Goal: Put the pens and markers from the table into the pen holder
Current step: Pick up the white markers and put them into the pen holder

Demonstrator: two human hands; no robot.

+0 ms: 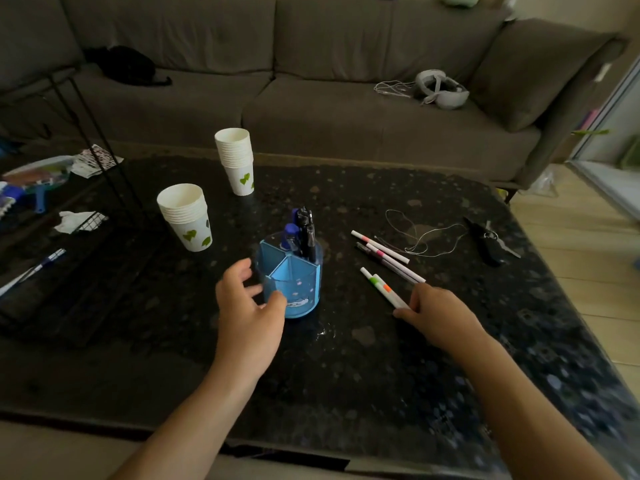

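A blue round pen holder (294, 289) with several compartments stands mid-table; several dark and blue pens (303, 233) stick up from its far compartment. My left hand (247, 306) cups the holder's near left side, fingers curled and thumb touching its wall. To the right lie two white markers (382, 287) with green and orange bands. My right hand (438, 313) pinches their near ends. Beyond them lie three more white markers (388, 256) with pink bands, flat on the table.
Two stacks of paper cups (185, 216) (237, 161) stand left of and behind the holder. A thin cord (422, 237) and black scissors (488, 242) lie at the right. A wire rack (86, 216) occupies the table's left side. A sofa (311, 81) runs behind.
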